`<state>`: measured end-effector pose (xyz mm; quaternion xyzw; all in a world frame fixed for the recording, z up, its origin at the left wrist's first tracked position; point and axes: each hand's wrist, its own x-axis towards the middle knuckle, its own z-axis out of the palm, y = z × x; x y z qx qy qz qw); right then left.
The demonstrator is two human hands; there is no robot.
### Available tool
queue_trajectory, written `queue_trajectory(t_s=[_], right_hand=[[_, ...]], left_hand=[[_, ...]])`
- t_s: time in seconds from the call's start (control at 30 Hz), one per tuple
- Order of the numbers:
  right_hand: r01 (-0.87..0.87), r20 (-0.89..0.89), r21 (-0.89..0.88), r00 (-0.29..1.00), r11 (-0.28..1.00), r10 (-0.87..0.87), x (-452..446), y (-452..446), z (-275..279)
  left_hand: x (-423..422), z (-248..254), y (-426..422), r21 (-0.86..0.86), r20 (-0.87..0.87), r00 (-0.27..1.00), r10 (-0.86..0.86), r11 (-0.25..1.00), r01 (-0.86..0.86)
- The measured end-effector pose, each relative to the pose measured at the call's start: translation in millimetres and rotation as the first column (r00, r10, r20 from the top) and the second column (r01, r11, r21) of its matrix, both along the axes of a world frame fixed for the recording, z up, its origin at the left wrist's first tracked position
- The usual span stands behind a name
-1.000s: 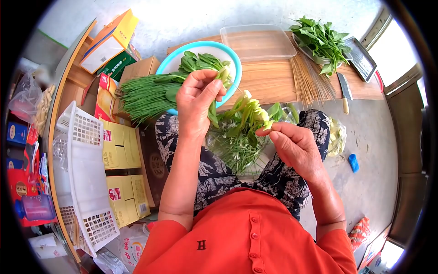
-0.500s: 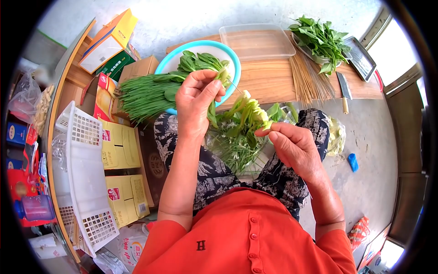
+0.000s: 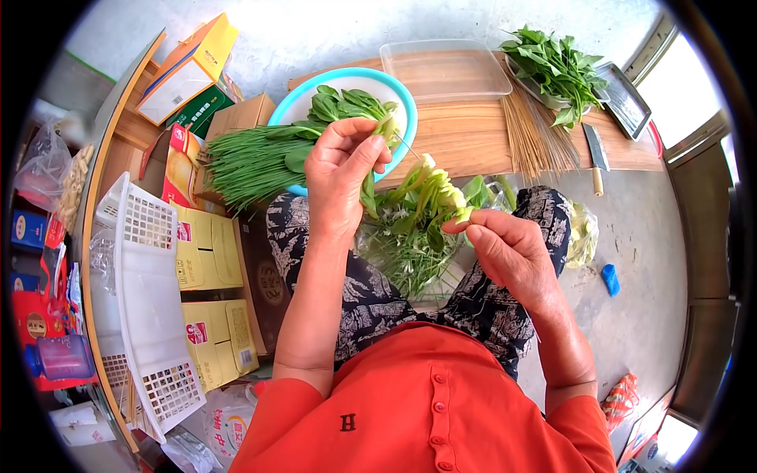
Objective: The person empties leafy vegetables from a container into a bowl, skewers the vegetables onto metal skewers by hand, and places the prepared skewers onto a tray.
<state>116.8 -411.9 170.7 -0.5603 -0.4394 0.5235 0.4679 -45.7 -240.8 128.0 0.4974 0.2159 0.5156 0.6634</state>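
My left hand [image 3: 344,169] pinches a leafy green stalk in front of a white basin with a turquoise rim [image 3: 404,96]. Long thin green stems [image 3: 256,165] and dark leaves lie across the basin's left side. A thin stick [image 3: 407,145] runs from near that stalk toward a row of pale green stalks [image 3: 432,189] threaded close together. At the lower right end of this row my right hand [image 3: 505,248] is closed, thumb against fingers, on the end of the skewered greens. Below, between the knees, lie more loose greens [image 3: 414,264] on plastic.
A clear tray [image 3: 445,71], a bundle of thin sticks [image 3: 536,134], a bowl of leafy greens [image 3: 556,75] and a knife [image 3: 595,150] are on the wooden board [image 3: 461,142]. White baskets [image 3: 150,296] and yellow boxes [image 3: 209,248] stand at left. A blue item [image 3: 610,280] lies on the floor.
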Motion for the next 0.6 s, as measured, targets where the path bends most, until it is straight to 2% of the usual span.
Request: queue_trajectory(t_s=[0.6], right_hand=[[0.004,-0.007,0.003,1.0,1.0,-0.004,-0.1,0.5,-1.0]], left_hand=[[1.8,-1.2,2.0,0.009,-0.002,1.0,0.008,1.0,-0.008]])
